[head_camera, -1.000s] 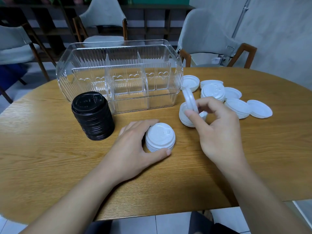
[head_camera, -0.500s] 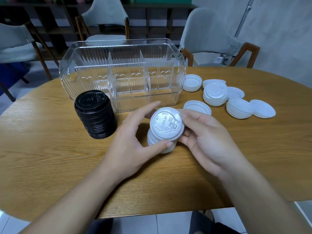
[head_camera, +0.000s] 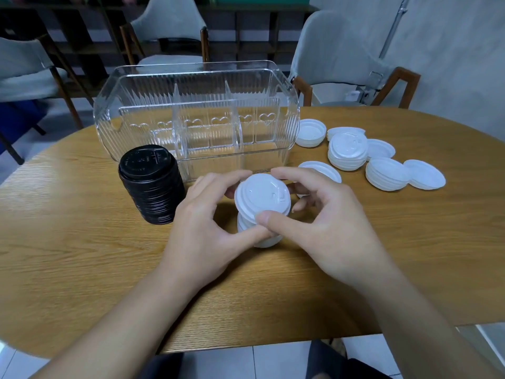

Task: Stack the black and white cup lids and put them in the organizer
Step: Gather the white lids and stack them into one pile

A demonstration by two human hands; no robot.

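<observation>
A short stack of white lids [head_camera: 261, 236] stands on the wooden table [head_camera: 82, 255] in front of me. My left hand [head_camera: 202, 228] curls round that stack from the left. My right hand [head_camera: 325, 228] pinches one white lid [head_camera: 261, 196] by its rim, thumb in front and fingers behind, right on top of the stack. A tall stack of black lids [head_camera: 150, 184] stands to the left. Behind them sits the clear ribbed organizer [head_camera: 196, 116] with two dividers and nothing inside.
More white lids lie to the right: one upturned lid [head_camera: 311, 132], a small stack [head_camera: 347, 151], another stack [head_camera: 387, 174], a single lid [head_camera: 424, 178] and one lid [head_camera: 322, 168] partly behind my right fingers. Chairs [head_camera: 341, 58] stand beyond the table's far edge.
My right hand has carried a white lid from the right-hand pile to the stack held by my left hand, turned it flat and lowered it onto the top.
</observation>
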